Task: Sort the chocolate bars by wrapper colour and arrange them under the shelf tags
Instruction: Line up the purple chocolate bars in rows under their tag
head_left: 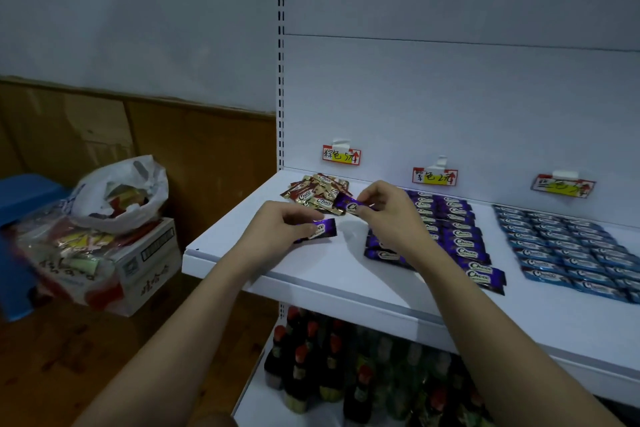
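Nearest me, below the shelf edge, bottles (332,367) stand on the lower tier, out of the job. Above them my forearms reach over the white shelf (311,274).

My left hand (277,229) pinches a purple bar (320,229) by its left end, low over the shelf or resting on it, I cannot tell which. Its long axis runs left to right, label up and free end toward the purple rows. I judge I hold it there as the next one to lay down. My right hand (384,215) pinches a second purple bar (349,205) between thumb and fingertips, lifted clear of the shelf. That bar lies on a slant, one end up and left over the gold pile, as if just picked from among them.

Right of my hands, the purple rows (450,236) lie in neat columns, each bar lengthwise across the shelf, under the middle tag (435,177). Both held bars belong there, I judge. Farther right, the blue rows (571,250) sit the same way under the right tag (562,186).

Behind my hands, the gold-and-brown bars (318,192) are heaped, pointing every way, under the left tag (341,154). They look unsorted as yet.
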